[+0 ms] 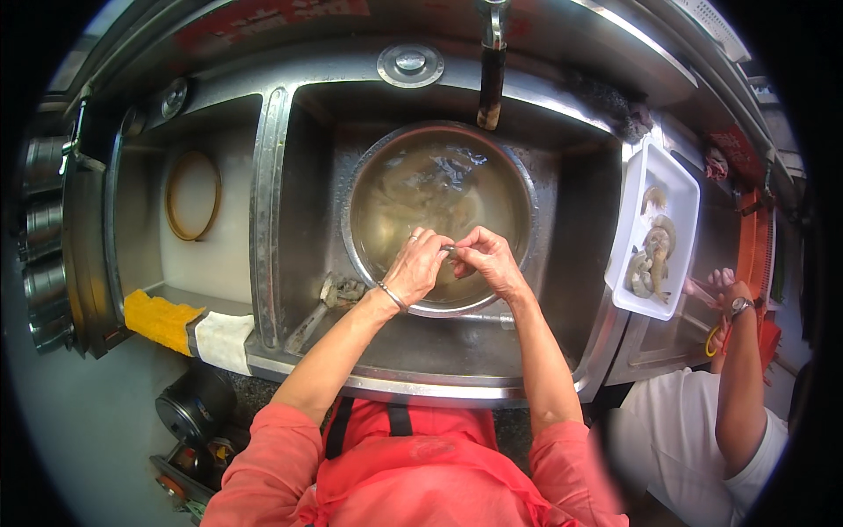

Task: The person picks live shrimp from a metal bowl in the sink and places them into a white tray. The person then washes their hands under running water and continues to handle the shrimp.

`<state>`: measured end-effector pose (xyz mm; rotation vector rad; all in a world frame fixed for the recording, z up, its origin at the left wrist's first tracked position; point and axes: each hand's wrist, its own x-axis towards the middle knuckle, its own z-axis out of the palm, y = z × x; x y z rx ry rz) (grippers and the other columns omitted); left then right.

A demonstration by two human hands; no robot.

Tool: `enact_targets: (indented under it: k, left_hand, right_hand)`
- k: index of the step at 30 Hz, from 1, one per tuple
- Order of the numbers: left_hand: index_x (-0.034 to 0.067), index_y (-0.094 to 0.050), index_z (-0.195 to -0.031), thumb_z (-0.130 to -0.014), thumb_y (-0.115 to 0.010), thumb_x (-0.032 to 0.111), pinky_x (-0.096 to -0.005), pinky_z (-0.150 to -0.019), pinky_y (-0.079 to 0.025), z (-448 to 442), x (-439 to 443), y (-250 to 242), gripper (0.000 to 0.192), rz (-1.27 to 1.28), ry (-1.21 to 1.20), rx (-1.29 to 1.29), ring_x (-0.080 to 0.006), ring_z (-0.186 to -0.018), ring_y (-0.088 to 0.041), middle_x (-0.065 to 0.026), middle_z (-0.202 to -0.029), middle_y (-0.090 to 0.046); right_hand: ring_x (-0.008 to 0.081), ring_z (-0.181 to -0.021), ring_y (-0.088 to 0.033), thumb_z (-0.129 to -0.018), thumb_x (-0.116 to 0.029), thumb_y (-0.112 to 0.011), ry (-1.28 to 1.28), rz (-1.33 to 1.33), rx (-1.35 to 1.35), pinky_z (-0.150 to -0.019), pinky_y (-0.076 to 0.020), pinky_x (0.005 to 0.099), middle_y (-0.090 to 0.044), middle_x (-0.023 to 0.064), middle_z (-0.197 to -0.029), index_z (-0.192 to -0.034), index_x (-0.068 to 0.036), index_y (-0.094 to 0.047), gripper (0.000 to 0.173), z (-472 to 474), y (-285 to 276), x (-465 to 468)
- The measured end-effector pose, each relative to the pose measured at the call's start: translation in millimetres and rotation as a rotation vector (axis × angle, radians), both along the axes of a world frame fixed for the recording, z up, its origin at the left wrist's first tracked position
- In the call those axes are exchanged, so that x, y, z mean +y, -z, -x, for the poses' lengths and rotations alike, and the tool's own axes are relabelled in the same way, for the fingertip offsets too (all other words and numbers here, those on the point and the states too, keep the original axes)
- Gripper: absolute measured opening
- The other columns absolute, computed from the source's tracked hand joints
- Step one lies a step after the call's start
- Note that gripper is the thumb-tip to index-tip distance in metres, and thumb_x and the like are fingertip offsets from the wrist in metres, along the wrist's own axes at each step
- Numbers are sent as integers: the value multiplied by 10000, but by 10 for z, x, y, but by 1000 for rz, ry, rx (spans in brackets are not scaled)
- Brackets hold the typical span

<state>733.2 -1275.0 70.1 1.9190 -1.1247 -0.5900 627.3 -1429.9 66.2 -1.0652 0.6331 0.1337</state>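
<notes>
My left hand (416, 267) and my right hand (489, 262) meet over the near part of a round metal basin (349, 217) filled with cloudy water. Between their fingertips they pinch a small greyish shrimp (450, 249), mostly covered by the fingers. Pale shapes lie blurred under the water. The basin stands in a steel sink (421, 356). On the sink's right edge rests a white plastic tray (622, 263) with several raw shrimp (658, 247) in it.
Grey scraps (344, 290) lie left of the basin. A dark-sleeved faucet (490, 85) hangs over its far rim. The left sink holds a ring (192, 195); yellow (161, 321) and white cloths (224, 342) drape its front edge. At right, a co-worker's hand (724, 303) is near the tray.
</notes>
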Motion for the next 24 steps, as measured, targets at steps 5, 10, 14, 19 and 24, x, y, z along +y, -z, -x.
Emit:
enact_targets:
  k: [5, 10, 14, 19, 24]
  left_hand:
    - [34, -599, -1017, -801, -621, 20, -424, -836, -412, 0, 25, -18, 218, 59, 32, -223, -300, -935, -523, -124, -912, -566]
    - [42, -604, -1008, -784, -646, 49, -504, -937, -359, -8, 177, -26, 228, -61, 194, -334, -289, -953, -528, -105, -889, -579]
    - [36, -583, -916, -809, -607, 69, -564, -992, -310, 29, 223, -19, 114, -276, 324, -323, -297, -957, -531, -105, -850, -573]
    - [21, -552, -836, -748, -566, 22, -539, -941, -334, 94, 221, 26, 89, -318, 377, -347, -310, -938, -533, -130, -812, -557]
    - [19, -542, -837, -738, -555, 25, -471, -853, -365, 100, 255, 53, 100, -277, 369, -405, -313, -889, -520, -127, -807, -550]
  right_hand:
    - [111, -584, -590, -831, -88, -630, 74, -192, 4, -549, -520, 263, -625, 58, -730, -848, -46, -561, 83, 12, 90, 58]
    - [108, -568, -571, -819, -55, -646, -33, -120, 32, -537, -507, 262, -620, 46, -716, -785, -67, -544, 108, 58, 199, 160]
    - [84, -573, -557, -792, -61, -659, -69, -71, 11, -534, -476, 231, -612, 29, -708, -774, -57, -557, 103, 92, 156, 258]
    - [83, -537, -518, -762, -46, -640, -204, 40, 47, -494, -429, 226, -579, 10, -687, -770, -42, -556, 85, 90, 84, 247]
    - [68, -633, -482, -719, -57, -646, -257, 339, 14, -558, -402, 241, -540, -3, -658, -714, -43, -511, 136, 42, 134, 321]
